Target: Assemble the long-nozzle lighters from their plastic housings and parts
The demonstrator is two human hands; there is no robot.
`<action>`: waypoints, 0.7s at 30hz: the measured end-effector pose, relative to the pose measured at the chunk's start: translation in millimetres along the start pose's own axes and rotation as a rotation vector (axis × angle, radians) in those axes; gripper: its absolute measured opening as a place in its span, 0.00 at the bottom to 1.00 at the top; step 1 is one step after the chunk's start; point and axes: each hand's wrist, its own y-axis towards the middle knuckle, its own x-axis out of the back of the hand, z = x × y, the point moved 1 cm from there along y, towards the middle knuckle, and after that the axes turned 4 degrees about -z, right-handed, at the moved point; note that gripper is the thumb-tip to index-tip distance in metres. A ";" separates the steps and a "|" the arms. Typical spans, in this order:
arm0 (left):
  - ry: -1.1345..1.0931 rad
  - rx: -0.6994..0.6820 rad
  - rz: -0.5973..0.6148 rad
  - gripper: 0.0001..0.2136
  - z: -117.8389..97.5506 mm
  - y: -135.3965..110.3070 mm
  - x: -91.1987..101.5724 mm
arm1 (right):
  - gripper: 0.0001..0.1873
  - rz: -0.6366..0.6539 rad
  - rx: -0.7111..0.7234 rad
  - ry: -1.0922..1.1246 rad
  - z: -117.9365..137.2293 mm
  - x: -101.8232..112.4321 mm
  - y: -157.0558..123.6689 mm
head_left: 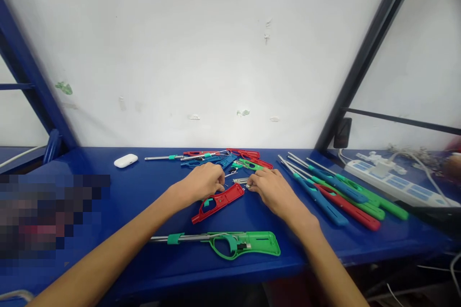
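Note:
My left hand [206, 180] is closed above the upper edge of a red lighter half-shell [225, 201]; whatever its curled fingers pinch is hidden. To the right, the fingers of my right hand [269, 187] are closed on a small silvery part [248, 186] beside the shell's wide end. A thin metal piece [239, 181] lies just left of those fingertips. Nearer to me rests a green half-shell [264, 243] with its long metal tube [194, 238], teal trigger and black insert showing.
Loose red, blue and green shells [248, 153] with metal tubes are heaped at the back. Several whole long lighters [345, 201] lie on the right, near a white power strip [399, 182]. A white earbud case [126, 160] sits back left. Dark metal posts flank the blue table [144, 216].

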 end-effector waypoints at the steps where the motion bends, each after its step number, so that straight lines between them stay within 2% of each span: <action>1: -0.012 0.004 -0.001 0.17 1.0 0.9 -1.9 | 0.07 -0.016 -0.004 0.001 -2.2 0.1 -1.4; 11: -0.087 0.000 -0.082 0.17 5.2 -0.9 -11.1 | 0.07 -0.238 -0.078 0.145 -17.5 14.8 -14.8; 17: -0.166 -0.033 -0.213 0.17 1.8 -4.4 -12.3 | 0.08 -0.310 -0.052 0.294 -1.0 19.0 -13.7; 21: -0.296 -0.008 -0.292 0.17 -2.1 -7.9 -2.7 | 0.09 -0.330 -0.009 0.393 13.8 12.5 -10.7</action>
